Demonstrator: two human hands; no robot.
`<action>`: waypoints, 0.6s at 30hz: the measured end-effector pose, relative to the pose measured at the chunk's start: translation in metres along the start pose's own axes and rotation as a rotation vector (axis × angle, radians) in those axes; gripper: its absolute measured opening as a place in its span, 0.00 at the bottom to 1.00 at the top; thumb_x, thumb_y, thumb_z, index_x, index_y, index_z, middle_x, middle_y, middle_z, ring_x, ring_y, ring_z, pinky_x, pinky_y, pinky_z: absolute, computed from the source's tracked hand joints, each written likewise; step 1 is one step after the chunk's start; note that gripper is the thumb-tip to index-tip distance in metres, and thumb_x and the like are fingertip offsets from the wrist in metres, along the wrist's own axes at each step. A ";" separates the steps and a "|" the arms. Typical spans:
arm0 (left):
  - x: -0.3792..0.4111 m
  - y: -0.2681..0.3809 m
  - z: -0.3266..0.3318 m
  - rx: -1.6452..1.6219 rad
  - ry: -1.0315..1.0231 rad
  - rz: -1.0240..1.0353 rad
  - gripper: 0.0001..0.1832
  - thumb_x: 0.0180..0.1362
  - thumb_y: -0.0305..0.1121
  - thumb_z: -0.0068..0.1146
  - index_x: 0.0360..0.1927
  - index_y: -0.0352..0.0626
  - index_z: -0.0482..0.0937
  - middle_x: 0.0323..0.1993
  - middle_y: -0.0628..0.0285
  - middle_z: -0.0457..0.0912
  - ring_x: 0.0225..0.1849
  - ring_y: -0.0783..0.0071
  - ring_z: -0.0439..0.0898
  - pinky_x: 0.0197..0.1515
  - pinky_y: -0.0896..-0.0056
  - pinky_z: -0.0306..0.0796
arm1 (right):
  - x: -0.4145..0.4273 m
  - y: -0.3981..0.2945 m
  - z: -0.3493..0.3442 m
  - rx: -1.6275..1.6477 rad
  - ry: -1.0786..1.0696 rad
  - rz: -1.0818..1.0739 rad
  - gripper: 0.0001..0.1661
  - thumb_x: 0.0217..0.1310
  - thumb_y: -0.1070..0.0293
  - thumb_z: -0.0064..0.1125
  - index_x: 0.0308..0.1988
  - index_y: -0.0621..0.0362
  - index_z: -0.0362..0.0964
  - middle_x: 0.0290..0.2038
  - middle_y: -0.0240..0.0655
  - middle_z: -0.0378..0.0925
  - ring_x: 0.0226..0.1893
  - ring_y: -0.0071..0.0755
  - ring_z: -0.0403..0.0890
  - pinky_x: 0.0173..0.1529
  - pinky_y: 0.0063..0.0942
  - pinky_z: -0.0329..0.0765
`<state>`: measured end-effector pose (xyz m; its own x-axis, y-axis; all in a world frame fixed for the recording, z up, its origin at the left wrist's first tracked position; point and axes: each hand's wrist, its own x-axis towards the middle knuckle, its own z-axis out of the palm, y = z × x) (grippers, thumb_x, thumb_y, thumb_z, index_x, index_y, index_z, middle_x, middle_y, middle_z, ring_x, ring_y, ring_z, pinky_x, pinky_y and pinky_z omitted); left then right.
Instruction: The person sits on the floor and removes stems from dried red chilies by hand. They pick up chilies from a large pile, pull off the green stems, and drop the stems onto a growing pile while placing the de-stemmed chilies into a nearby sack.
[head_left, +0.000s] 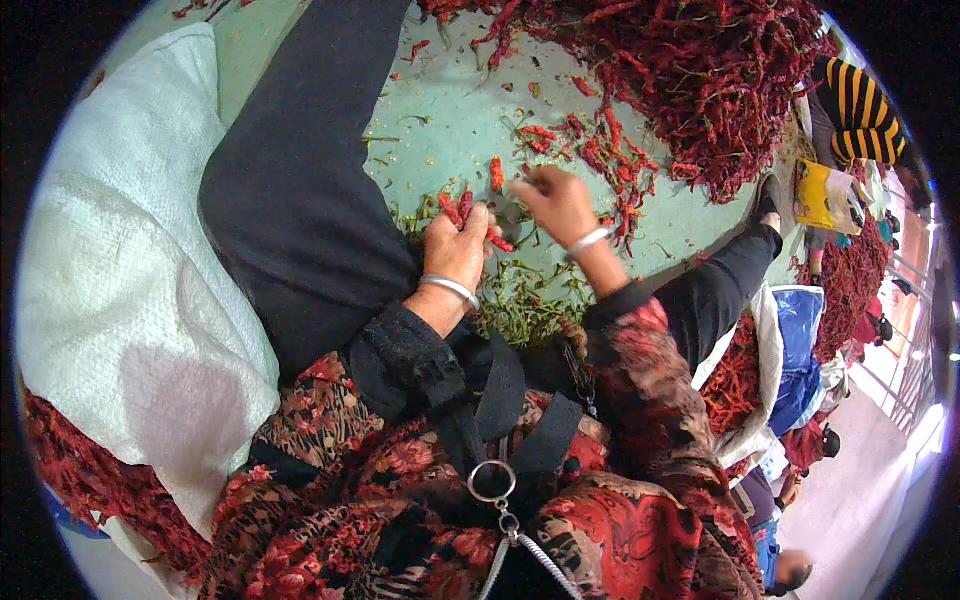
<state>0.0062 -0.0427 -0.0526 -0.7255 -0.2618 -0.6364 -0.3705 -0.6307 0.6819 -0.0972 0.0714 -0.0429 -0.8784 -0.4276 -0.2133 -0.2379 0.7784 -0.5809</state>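
Note:
My left hand (452, 251), with a silver bangle at its wrist, is closed around several dried red chili peppers (449, 209). Their ends stick out between the thumb and fingers. To its right, my right hand (564, 206) is raised and blurred, fingers curled together; whether anything is pinched in them cannot be made out. One bright orange-red chili (496, 174) lies on the pale green floor (450, 97) just beyond the hands. Below them, between my legs, spreads a pile of green chili stems (529, 296). Loose red chilies (619, 161) lie past my right hand.
A large heap of dried red chilies (697, 90) rises at the far right. A white woven sack (127, 247) lies beside my left leg, with chilies (112, 480) near it. An open sack of chilies (731, 382) stands at right. Other people sit along the right side.

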 end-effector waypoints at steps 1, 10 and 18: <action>0.001 0.001 -0.001 -0.065 -0.005 -0.044 0.12 0.58 0.34 0.48 0.25 0.37 0.73 0.23 0.63 0.76 0.19 0.79 0.72 0.20 0.78 0.64 | 0.010 0.000 0.016 -0.115 0.051 -0.021 0.22 0.46 0.52 0.59 0.25 0.63 0.72 0.21 0.47 0.75 0.24 0.48 0.77 0.29 0.40 0.73; -0.003 0.000 0.001 0.117 -0.165 0.095 0.08 0.53 0.35 0.57 0.28 0.42 0.74 0.20 0.71 0.72 0.17 0.86 0.65 0.19 0.80 0.60 | -0.047 -0.002 -0.016 0.754 -0.225 0.254 0.08 0.58 0.68 0.49 0.32 0.61 0.63 0.21 0.33 0.72 0.15 0.21 0.70 0.17 0.21 0.65; -0.007 -0.006 0.011 0.089 -0.250 0.035 0.09 0.53 0.34 0.58 0.28 0.39 0.75 0.20 0.69 0.74 0.19 0.84 0.69 0.21 0.80 0.63 | -0.084 -0.032 -0.021 0.905 -0.167 0.333 0.12 0.56 0.74 0.48 0.42 0.63 0.63 0.24 0.31 0.73 0.20 0.17 0.69 0.21 0.16 0.65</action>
<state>0.0072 -0.0287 -0.0487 -0.8556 -0.0868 -0.5102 -0.3839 -0.5548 0.7382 -0.0242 0.0921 0.0108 -0.7563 -0.3641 -0.5436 0.4809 0.2540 -0.8392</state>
